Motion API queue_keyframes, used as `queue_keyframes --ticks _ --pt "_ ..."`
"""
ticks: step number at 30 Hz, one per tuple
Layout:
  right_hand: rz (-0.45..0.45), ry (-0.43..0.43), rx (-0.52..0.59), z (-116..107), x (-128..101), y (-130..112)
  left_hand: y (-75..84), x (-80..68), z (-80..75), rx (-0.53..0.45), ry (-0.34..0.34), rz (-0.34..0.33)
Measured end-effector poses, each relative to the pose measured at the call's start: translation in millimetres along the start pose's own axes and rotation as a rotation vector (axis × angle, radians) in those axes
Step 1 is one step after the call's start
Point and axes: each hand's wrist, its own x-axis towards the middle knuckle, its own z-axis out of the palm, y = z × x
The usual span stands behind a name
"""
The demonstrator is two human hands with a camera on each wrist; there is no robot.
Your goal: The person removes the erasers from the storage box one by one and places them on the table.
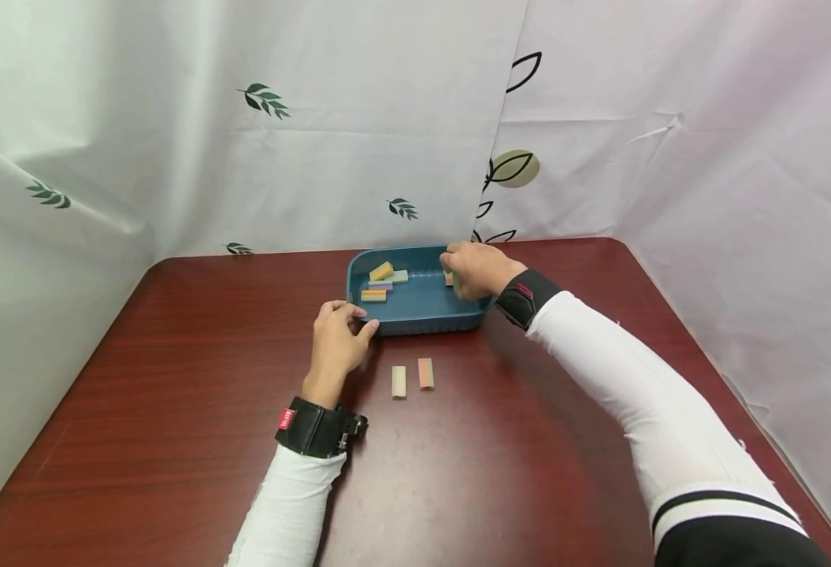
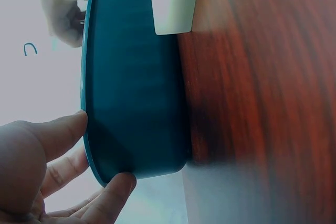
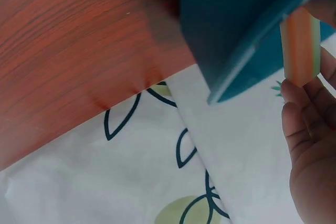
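**Right hand pinched a striped block over the blue tray; left hand steadied the near corner**

The right hand [image 1: 475,268] held a small rectangular block [image 3: 300,45] pinched between curled fingers [image 3: 307,129] and thumb, just above the far right part of the tray's inside. The block was a smooth, matte bar with lengthwise stripes: orange in the middle, pale green along one edge. Right under the grip lay the tray [image 1: 422,321], a deep teal plastic dish with rounded corners, a thin turned-out rim and faint vertical ribbing on its outer wall.

Across the tray from that grip, toward its left end, four more blocks [image 1: 381,283] of the same shape lay loose on the floor, in yellow, pale green, lilac and orange stripes.

The left hand [image 1: 339,335] rested at the tray's near left corner, thumb [image 2: 113,192] against the outer wall and a finger [image 2: 63,129] on the rim, fingers lightly curled round that corner.

Just to the near side of the tray, between the two forearms, two blocks [image 1: 412,378] lay side by side on the table [image 1: 174,409], close but apart: one cream and green, one orange and green. The table was glossy reddish-brown wood grain.

Each wrist wore a black strap [image 1: 316,429] with a small red tag; its writing was too small to read. Both arms were in white sleeves. Behind hung white sheeting printed with green leaf sprigs [image 1: 265,98].
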Motion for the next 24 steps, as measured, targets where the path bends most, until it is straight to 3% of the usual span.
queue_keyframes --ticks 10,24 --pt "-0.061 0.145 0.091 -4.5 -23.2 -9.9 -0.4 1.4 -0.9 0.001 -0.004 0.002" --pt "-0.133 0.221 0.140 0.3 -44.3 -31.5 -2.2 2.3 -0.6 0.003 -0.016 0.017"
